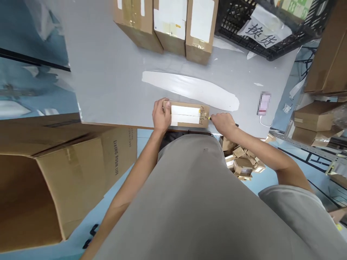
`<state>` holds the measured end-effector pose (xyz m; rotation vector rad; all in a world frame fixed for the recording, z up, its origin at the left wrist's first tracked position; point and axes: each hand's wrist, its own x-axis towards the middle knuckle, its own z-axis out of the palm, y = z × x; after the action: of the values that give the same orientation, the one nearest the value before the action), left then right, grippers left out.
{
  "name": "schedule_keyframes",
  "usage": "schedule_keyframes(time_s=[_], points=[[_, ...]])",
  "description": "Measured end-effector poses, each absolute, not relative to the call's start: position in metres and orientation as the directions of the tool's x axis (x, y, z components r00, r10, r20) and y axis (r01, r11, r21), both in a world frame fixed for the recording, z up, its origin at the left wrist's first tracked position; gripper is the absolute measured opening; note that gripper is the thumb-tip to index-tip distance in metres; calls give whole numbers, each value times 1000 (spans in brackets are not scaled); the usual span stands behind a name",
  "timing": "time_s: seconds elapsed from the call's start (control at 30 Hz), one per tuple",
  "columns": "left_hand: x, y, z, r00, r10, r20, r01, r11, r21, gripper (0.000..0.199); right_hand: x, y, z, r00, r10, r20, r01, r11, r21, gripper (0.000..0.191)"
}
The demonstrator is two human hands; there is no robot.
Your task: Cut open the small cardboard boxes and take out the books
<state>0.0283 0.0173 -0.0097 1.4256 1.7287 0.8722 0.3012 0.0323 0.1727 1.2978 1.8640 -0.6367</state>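
A small cardboard box (204, 124) with a white label and handwriting lies near the table's front edge, in front of my body. My left hand (161, 115) is closed around its left end, thumb on top. At the right end, my right hand (223, 123) is wrapped round what looks like a utility knife (209, 118). Its yellowish tip meets the taped end of the box, and its dark back end shows behind the hand. A thin dark line runs lengthwise along the box top.
Behind the box is a long white patch (189, 88) on the grey table (108, 72). Three taped boxes (173, 43) and a black crate (233, 32) stand at the back. A phone-like thing (264, 103) with a cable lies right. A big open carton (81, 173) stands left; small boxes (243, 166) are piled below.
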Motion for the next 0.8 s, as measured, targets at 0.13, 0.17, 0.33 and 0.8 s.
schedule_keyframes(time_s=[0.13,0.17,0.33,0.8], points=[[28,18,-10,-139,983,-122,514,177,839,54,321,24,161,-214,585,-783,949,314,-25,37],[27,18,-10,-136,983,-122,522,175,835,54,325,22,159,-221,591,-776,952,304,-40,37],[26,19,-12,-127,987,-102,573,157,805,56,351,13,159,-198,618,-761,968,247,-51,39],[-48,29,-20,-239,946,-219,624,322,712,67,334,-9,55,17,721,-693,160,-686,-710,50]])
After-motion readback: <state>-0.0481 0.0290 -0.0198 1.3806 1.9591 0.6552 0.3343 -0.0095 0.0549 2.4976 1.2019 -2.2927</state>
